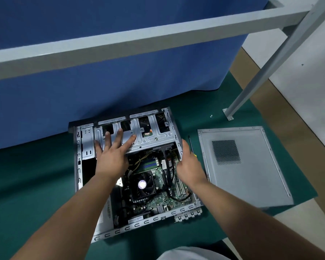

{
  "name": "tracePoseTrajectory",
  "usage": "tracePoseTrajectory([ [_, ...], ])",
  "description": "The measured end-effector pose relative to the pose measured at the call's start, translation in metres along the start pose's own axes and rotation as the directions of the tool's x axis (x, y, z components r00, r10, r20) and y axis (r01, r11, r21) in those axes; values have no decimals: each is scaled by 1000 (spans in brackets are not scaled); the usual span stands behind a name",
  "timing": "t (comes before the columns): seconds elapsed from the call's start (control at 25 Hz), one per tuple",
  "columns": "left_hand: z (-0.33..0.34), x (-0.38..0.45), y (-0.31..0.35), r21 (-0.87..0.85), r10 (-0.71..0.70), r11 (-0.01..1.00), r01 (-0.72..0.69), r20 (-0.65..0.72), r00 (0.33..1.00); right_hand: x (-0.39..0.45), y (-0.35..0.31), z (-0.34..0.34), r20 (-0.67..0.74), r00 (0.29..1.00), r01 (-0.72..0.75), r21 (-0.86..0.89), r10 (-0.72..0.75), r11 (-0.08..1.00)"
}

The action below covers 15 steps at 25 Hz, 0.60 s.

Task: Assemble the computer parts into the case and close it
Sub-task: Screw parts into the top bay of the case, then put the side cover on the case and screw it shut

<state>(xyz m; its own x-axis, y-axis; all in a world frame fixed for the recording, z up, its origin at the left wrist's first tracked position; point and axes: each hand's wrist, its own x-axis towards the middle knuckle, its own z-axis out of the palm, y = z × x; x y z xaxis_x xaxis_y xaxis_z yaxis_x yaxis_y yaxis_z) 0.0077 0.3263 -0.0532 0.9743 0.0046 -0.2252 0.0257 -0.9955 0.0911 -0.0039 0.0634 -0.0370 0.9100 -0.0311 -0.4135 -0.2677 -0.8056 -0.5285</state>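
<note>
Steel drive cage (150, 136) under the flat, splayed left hand (112, 156), right hand (190, 166) loosely cupped at the case (139, 225) edge, holding nothing.

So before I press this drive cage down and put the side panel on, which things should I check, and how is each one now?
1. Left hand flat on the drive cage: ok.
2. Right hand steadying the case at its right wall: ok.
3. Cage fully seated: cannot tell.
4. Cables clear of the cage edge: cannot tell, some run just beneath it.
5. Side panel within reach: ok, it lies on the mat to the right.
6. Screwdriver out of the way: not ok, it lies between case and panel.
</note>
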Motion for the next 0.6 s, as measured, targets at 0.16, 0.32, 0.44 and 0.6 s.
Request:
tracePoseTrajectory([
  [0.16, -2, 2, -4, -34, 7, 999, -4, 80, 997, 2, 0, 4, -40, 999, -16, -66, 13, 998],
  [0.32, -17, 1, 17, -216, -91, 969, 117, 123, 988, 6, 10, 2, 94, 995, 16, 33, -19, 999],
  [0.44, -31, -3, 75, -559, -154, 817, 141, 24, 988, 10, 23, -25, 366, 929, -37, 229, -51, 973],
  [0.6, -41, -24, 184, -797, -54, 604, 13, -26, 998, 9, 85, -78, 231, 972, -11, 261, -51, 965],
])
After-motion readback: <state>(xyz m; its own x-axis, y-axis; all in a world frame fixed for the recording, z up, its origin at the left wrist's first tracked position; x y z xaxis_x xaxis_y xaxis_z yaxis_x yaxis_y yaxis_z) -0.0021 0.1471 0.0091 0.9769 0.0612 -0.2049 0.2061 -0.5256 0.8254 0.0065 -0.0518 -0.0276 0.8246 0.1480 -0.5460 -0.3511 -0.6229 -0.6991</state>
